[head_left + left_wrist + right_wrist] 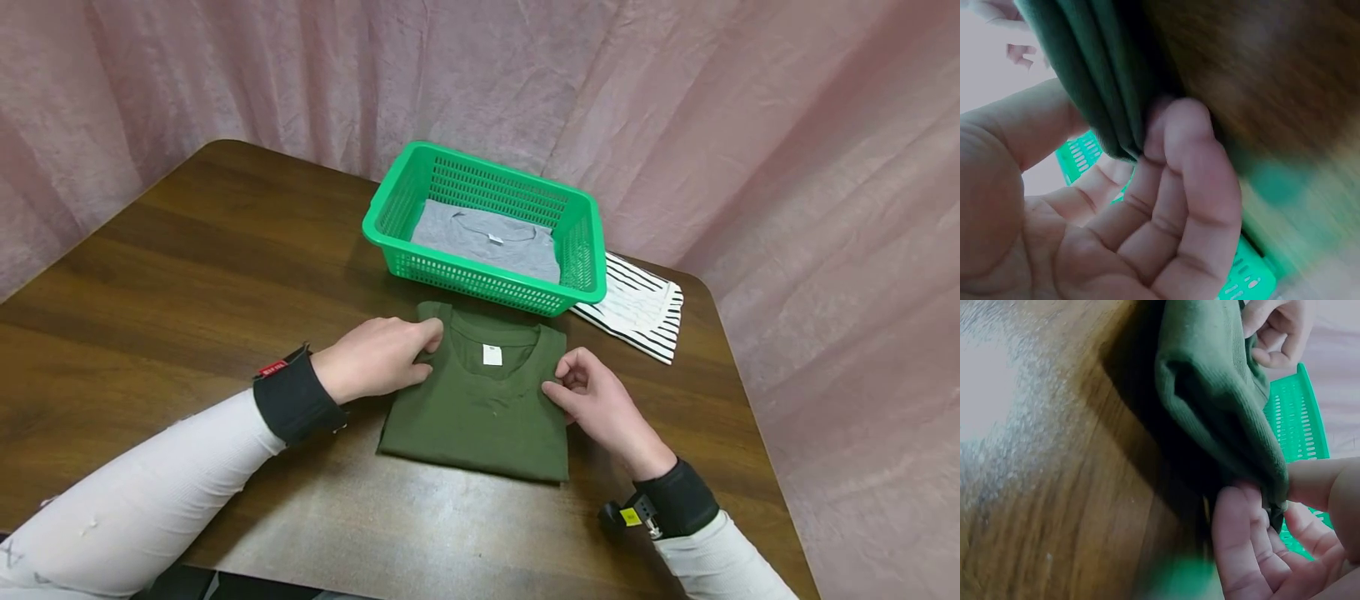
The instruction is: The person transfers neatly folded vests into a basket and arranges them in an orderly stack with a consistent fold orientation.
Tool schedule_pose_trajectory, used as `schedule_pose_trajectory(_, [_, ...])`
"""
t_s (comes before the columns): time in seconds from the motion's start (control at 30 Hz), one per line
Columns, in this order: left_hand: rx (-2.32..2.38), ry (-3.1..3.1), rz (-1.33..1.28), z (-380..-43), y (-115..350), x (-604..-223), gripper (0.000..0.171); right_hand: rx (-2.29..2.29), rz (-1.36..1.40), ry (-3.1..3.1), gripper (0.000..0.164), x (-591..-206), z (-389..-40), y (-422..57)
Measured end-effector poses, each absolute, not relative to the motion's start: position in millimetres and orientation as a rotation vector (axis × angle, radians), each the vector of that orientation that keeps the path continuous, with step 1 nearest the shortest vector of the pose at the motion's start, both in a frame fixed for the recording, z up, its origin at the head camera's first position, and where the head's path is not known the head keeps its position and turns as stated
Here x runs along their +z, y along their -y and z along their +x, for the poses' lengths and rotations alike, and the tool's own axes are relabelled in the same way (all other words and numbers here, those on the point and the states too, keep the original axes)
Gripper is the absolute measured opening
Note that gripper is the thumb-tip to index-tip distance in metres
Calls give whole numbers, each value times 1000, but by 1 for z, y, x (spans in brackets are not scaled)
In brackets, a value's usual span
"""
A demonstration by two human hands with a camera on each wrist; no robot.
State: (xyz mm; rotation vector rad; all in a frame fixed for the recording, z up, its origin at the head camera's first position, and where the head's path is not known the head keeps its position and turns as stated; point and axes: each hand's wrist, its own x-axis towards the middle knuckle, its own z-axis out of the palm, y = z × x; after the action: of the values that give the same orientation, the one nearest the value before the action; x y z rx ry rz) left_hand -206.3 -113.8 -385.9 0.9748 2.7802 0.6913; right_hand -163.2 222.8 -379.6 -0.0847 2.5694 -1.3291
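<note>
A folded dark green T-shirt (pixel 480 425) lies on the table with its neckline and white label towards the basket. My left hand (pixel 382 354) pinches its left side near the shoulder. In the left wrist view, the stacked green layers run between the thumb and the curled fingers (pixel 1204 187). On the opposite side, my right hand (pixel 600 400) grips the shirt's right edge. The right wrist view has the thumb on one face of the folded cloth (pixel 1210 400) and fingertips under the other.
Just behind the shirt stands a green plastic basket (pixel 487 283) holding a folded grey T-shirt (pixel 480 246). A white garment with black stripes (pixel 637 304) lies to its right, partly behind it. Pink curtains (pixel 495 75) hang around the wooden table (pixel 247 242).
</note>
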Motion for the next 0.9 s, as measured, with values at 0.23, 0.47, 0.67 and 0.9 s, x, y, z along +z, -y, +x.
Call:
schedule_pose_trajectory(0.23, [739, -2767, 1078, -221, 115, -413, 32, -1300, -153, -2566, 24, -381, -161, -221])
schedule_pose_trajectory(0.47, [714, -2749, 1055, -202, 109, -380, 28, -1295, -176, -2563, 22, -382, -160, -221])
schedule_pose_trajectory(0.67, [713, -2770, 1050, -203, 108, -381, 24, -1279, -204, -2568, 18, -383, -160, -222])
schedule_pose_trajectory(0.9, [720, -2790, 1038, -204, 109, -383, 20, -1261, -229, -2571, 17, -382, -160, -222])
